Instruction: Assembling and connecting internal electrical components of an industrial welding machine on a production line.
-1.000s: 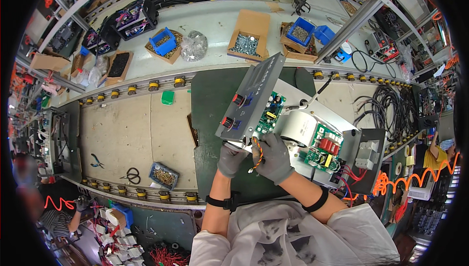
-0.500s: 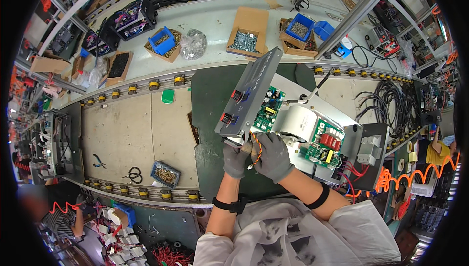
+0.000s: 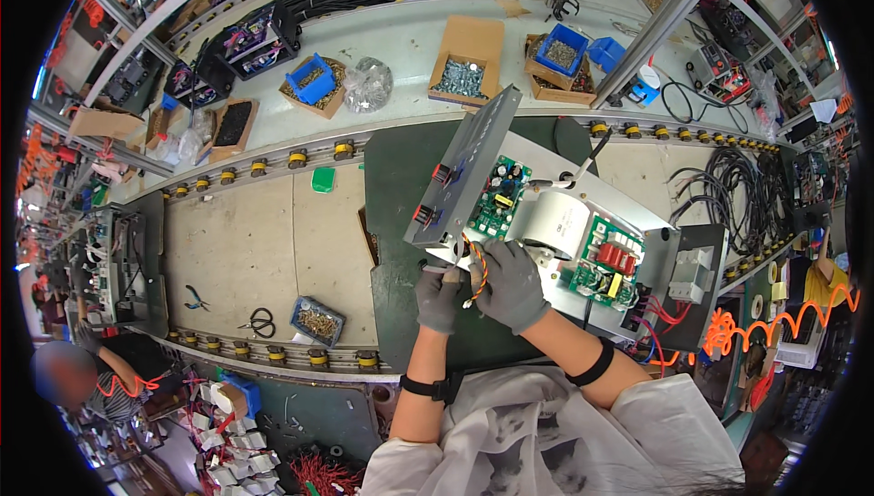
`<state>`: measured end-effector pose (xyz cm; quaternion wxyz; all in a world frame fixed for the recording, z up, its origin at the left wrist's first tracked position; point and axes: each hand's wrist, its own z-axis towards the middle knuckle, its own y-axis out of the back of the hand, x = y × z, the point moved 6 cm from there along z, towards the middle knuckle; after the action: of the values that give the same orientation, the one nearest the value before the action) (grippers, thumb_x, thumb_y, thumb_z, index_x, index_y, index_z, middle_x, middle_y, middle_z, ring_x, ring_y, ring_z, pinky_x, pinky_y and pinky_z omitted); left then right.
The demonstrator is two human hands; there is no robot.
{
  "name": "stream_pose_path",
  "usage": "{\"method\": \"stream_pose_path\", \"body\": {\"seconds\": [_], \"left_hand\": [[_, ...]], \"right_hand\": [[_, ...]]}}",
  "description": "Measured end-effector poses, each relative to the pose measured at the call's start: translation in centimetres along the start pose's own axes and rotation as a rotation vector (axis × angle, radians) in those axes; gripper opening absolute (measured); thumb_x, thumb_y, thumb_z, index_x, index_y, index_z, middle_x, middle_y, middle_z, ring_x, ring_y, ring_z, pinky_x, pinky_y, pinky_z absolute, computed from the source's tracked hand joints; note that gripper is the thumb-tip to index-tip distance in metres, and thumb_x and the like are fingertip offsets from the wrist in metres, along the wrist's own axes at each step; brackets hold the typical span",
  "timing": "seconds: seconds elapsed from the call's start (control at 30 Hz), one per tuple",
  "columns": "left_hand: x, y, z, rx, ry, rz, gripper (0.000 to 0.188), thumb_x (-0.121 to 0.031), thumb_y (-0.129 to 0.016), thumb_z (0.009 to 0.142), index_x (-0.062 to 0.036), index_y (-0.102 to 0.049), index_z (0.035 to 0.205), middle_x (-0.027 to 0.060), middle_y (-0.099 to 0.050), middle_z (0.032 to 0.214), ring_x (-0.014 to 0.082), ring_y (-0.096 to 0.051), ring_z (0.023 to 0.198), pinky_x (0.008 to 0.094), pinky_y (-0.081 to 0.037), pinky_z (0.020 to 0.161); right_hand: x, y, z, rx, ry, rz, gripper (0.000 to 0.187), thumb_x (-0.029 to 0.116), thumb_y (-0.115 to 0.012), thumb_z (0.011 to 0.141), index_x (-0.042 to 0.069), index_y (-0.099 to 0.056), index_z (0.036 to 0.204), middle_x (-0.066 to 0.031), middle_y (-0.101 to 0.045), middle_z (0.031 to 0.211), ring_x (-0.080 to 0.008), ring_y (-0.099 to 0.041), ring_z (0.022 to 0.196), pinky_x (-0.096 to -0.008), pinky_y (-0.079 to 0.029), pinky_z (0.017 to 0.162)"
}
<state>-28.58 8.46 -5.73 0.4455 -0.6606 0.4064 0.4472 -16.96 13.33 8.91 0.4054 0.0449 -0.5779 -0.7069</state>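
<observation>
A metal chassis (image 3: 628,197) with an upright grey front panel (image 3: 466,164) sits before me on a dark green board. On it are a green circuit board (image 3: 501,197), a large white cylindrical component (image 3: 559,226) and a second circuit board (image 3: 604,264) with red parts. My left hand (image 3: 439,298), gloved in grey, is closed by the panel's lower corner; its fingertips hide what they pinch. Beside it my right hand (image 3: 511,288), also gloved, has its fingers bent together at the same corner. A twisted orange-and-black wire (image 3: 482,268) hangs across its fingers, its white plug end loose.
Left of the board lie pliers (image 3: 196,298), scissors (image 3: 261,322) and a blue tray of screws (image 3: 318,321). Boxes of hardware, including an open carton (image 3: 462,73), line the back bench. Black cables (image 3: 736,188) lie at right, near an orange coiled hose (image 3: 728,334).
Both hands stay at the panel's lower corner, their fingers shifted slightly. The whole view has moved a little. At far left, another person's arm has changed position.
</observation>
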Motion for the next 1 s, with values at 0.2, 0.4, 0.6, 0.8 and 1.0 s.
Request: {"method": "stream_pose_path", "body": {"seconds": [0.2,0.4,0.6,0.8,1.0], "left_hand": [[0.1,0.0,0.2,-0.157,0.144,-0.14,0.027,-0.006,-0.045,0.089,0.001,-0.051,0.114,0.0068,-0.059,0.095,0.0123,-0.057,0.08,0.024,-0.046,0.067],[-4.7,-2.7,0.6,0.12,0.037,-0.457,0.035,-0.016,-0.048,0.082,-0.0021,-0.05,0.114,0.0025,-0.055,0.082,0.0077,-0.046,0.062,0.0202,-0.034,0.054],[-5.0,-2.2,0.7,0.006,0.066,-0.355,0.035,-0.015,-0.05,0.08,-0.0026,-0.052,0.113,0.003,-0.058,0.083,0.0079,-0.049,0.065,0.0211,-0.036,0.056],[-5.9,-2.1,0.6,-0.085,0.043,-0.317,0.02,-0.002,-0.054,0.084,0.0035,-0.058,0.103,0.0078,-0.064,0.083,0.0103,-0.058,0.068,0.0234,-0.045,0.062],[-5.4,-1.8,1.4,-0.252,0.122,-0.126,0.019,-0.003,-0.06,0.081,0.0037,-0.059,0.098,0.0073,-0.064,0.079,0.0107,-0.057,0.064,0.0247,-0.045,0.059]], "right_hand": [[0.0,0.8,0.1,-0.113,-0.061,0.112,0.033,0.005,-0.06,0.068,0.001,-0.058,0.101,-0.0139,-0.053,0.09,-0.0316,-0.053,0.077,-0.0406,-0.046,0.067],[-0.6,0.8,0.1,-0.114,-0.091,0.164,0.029,0.002,-0.06,0.066,0.007,-0.06,0.095,-0.0112,-0.053,0.084,-0.0312,-0.053,0.074,-0.0406,-0.045,0.063],[-0.7,0.8,0.2,-0.113,-0.106,0.114,0.027,0.002,-0.059,0.067,0.009,-0.061,0.093,-0.0076,-0.054,0.084,-0.0258,-0.058,0.078,-0.0376,-0.049,0.062],[-0.2,1.0,0.8,-0.09,-0.168,0.023,0.017,0.007,-0.063,0.065,0.008,-0.064,0.081,-0.0061,-0.058,0.076,-0.0258,-0.06,0.065,-0.0361,-0.047,0.054],[-0.9,-0.8,1.5,0.129,-0.342,0.07,0.013,0.013,-0.063,0.068,0.008,-0.068,0.079,-0.0084,-0.059,0.075,-0.0275,-0.06,0.067,-0.037,-0.048,0.059]]}}
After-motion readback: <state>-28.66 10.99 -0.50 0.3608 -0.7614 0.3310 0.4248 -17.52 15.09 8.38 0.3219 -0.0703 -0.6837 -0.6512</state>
